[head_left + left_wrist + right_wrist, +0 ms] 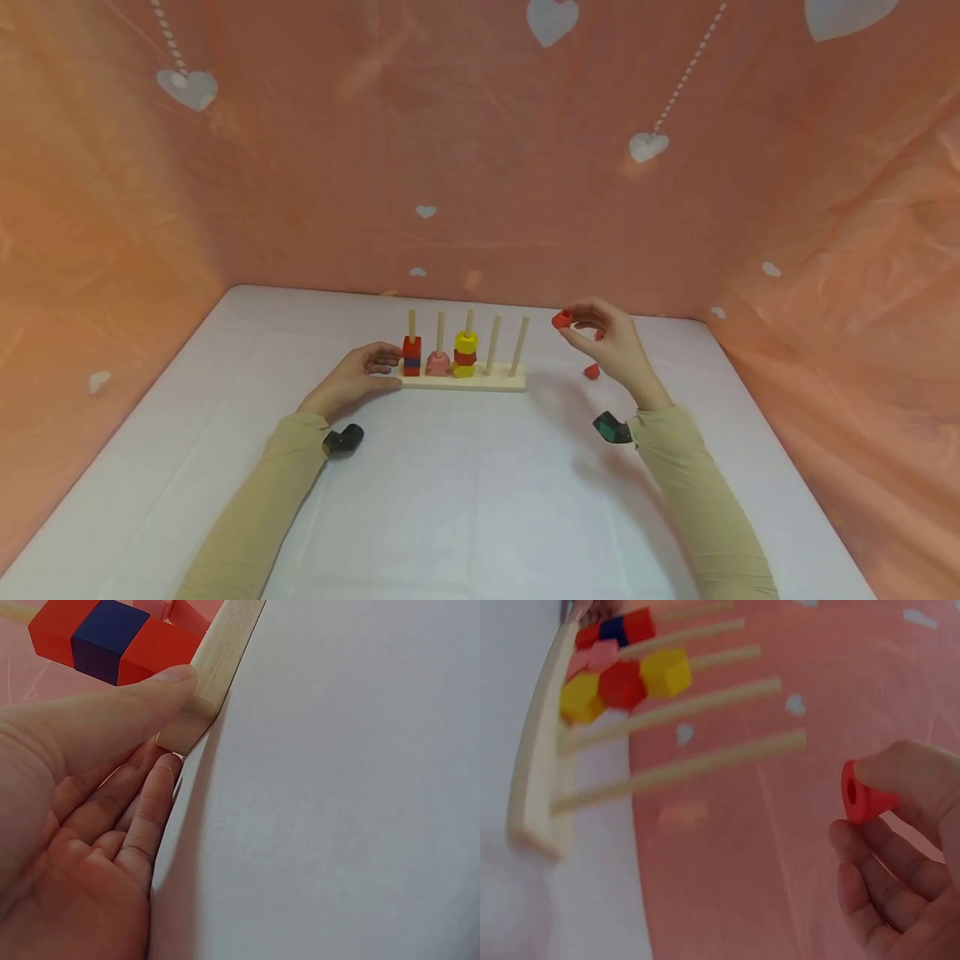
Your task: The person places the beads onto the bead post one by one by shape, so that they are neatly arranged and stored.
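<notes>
A wooden peg board with several upright pegs stands on the table. My left hand holds its left end, the thumb on the front edge and the other fingers around the corner. The left-end peg carries red blocks with a blue block between them. A pink block sits on the neighbouring peg. The middle peg holds yellow blocks with a red block between them. The two right pegs are bare. Raised right of the board, my right hand pinches a red bead, its hole facing the pegs.
On the white table, a red piece lies below my right hand. Another red piece shows partly behind that hand. An orange-pink curtain with white hearts rises at the back and both sides.
</notes>
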A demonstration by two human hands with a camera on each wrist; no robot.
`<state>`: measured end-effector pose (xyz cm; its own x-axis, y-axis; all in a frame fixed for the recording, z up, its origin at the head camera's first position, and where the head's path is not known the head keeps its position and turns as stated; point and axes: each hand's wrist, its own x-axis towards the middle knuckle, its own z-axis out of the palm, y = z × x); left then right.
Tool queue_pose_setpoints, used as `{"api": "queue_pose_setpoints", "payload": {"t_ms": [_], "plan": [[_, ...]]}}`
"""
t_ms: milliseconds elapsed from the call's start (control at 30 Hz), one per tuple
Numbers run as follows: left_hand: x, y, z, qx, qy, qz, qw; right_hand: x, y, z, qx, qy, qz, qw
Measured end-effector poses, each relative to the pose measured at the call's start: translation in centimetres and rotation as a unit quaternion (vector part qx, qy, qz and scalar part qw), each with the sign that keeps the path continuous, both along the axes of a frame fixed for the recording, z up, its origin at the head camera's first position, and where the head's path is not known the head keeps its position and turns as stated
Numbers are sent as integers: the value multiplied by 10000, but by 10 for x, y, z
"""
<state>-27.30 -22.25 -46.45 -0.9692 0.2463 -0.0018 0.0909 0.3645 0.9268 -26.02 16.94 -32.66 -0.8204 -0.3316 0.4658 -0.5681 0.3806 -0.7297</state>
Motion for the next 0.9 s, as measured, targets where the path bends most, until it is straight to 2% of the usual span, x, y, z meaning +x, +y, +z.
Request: {"api": "queue_pose_setpoints", "payload": {"t_ms": [233, 467, 533, 700, 900], "plan": [[0, 0, 0, -51, -18, -19, 10000, -9, -29, 8, -402, 286, 597, 9970], [8, 6, 14, -9, 21, -115, 9999, -19, -50, 5, -746, 357, 1042, 9911], [8, 5, 13, -10, 18, -117, 9999, -21, -56, 3, -772, 299, 1145, 9900], [0, 2, 1, 12, -32, -51, 10000, -23, -66, -2, -698, 167, 1329, 9885], [0, -1, 0, 5, -93, -12, 10000, -23, -74, -6, -530, 70, 1364, 9892]]}}
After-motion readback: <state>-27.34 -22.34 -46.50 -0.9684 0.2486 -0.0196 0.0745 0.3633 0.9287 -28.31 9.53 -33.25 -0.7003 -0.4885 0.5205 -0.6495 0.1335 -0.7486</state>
